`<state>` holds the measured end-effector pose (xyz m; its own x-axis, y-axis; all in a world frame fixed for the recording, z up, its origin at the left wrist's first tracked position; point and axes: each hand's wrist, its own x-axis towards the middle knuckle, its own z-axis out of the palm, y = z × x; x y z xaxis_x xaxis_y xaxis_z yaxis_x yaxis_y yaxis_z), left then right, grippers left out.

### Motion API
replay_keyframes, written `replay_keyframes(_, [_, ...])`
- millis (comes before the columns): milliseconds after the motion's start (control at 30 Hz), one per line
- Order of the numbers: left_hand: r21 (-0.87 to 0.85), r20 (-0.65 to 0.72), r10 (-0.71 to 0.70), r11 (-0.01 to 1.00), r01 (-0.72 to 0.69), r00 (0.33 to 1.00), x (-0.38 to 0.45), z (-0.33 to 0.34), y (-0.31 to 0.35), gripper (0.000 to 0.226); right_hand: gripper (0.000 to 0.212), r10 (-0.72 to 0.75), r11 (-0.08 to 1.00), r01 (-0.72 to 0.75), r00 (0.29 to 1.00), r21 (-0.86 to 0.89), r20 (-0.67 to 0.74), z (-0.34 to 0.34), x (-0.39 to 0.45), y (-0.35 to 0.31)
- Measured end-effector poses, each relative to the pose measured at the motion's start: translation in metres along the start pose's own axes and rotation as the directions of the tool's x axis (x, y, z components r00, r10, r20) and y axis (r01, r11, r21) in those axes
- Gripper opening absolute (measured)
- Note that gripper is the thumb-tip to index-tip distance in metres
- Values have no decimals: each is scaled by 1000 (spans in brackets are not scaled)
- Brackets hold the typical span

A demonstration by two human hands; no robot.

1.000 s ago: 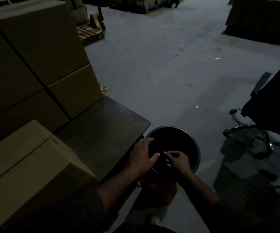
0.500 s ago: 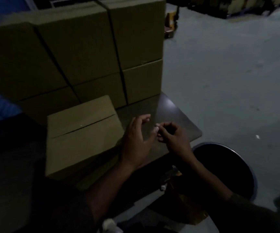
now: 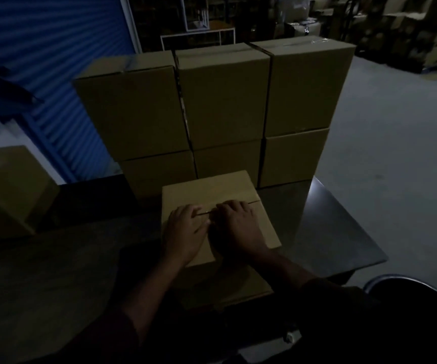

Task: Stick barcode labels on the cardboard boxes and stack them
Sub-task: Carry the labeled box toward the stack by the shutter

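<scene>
A closed cardboard box (image 3: pixel 212 189) sits on the dark table (image 3: pixel 338 232) right in front of me. My left hand (image 3: pixel 184 231) and my right hand (image 3: pixel 238 227) both lie palm down on its top, side by side near the flap seam, fingers pressing flat. Any label beneath them is hidden in the dim light. Behind this box stands a stack of cardboard boxes (image 3: pixel 225 101), three columns wide and two high.
Another cardboard box (image 3: pixel 4 190) sits at the table's left end. A round dark bin (image 3: pixel 417 287) stands on the floor at the lower right. A blue roller shutter (image 3: pixel 54 74) fills the left background; more stacked cartons (image 3: pixel 409 30) line the far right.
My hands rose from the bin at the table's right, pinched something small together, and now lie flat on the box top. The view swung left toward the stack.
</scene>
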<state>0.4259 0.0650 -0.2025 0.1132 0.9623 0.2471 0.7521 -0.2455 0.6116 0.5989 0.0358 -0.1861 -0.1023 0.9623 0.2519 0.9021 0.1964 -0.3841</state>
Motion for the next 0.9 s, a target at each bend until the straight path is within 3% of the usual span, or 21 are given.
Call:
replay_keyframes(100, [166, 49, 103, 980, -109, 994, -1, 4, -6, 34, 58, -49, 985, 60, 997, -160, 67, 4, 2, -3])
replay_keyframes(200, [198, 46, 130, 971, -137, 990, -2, 8, -12, 34, 58, -44, 970, 68, 993, -233, 105, 4, 1, -2])
replay_keyframes(433, [174, -78, 95, 981, -81, 992, 2, 1, -33, 22, 57, 131, 952, -104, 989, -289, 75, -15, -13, 15])
replay_keyframes(533, [57, -76, 7, 998, -3, 997, 1, -2, -43, 36, 58, 247, 954, -234, 968, -187, 50, -23, -17, 16])
replay_keyframes(633, [-176, -79, -134, 977, 118, 988, -6, -9, -48, 62, 69, 402, 916, -402, 914, 19, -58, -27, -33, 21])
replay_keyframes(700, [-329, -31, -297, 905, 271, 954, -11, -9, -55, 72, 73, 506, 857, -498, 862, 135, -34, -28, -46, 28])
replay_keyframes(800, [-484, 154, -522, 701, 525, 839, -21, -11, -60, 72, 74, 533, 825, -522, 846, 215, 11, -25, -59, 37])
replay_keyframes(900, [-573, 192, -546, 612, 544, 816, -29, -17, -52, 58, 62, 523, 792, -518, 849, 323, 78, -28, -57, 36])
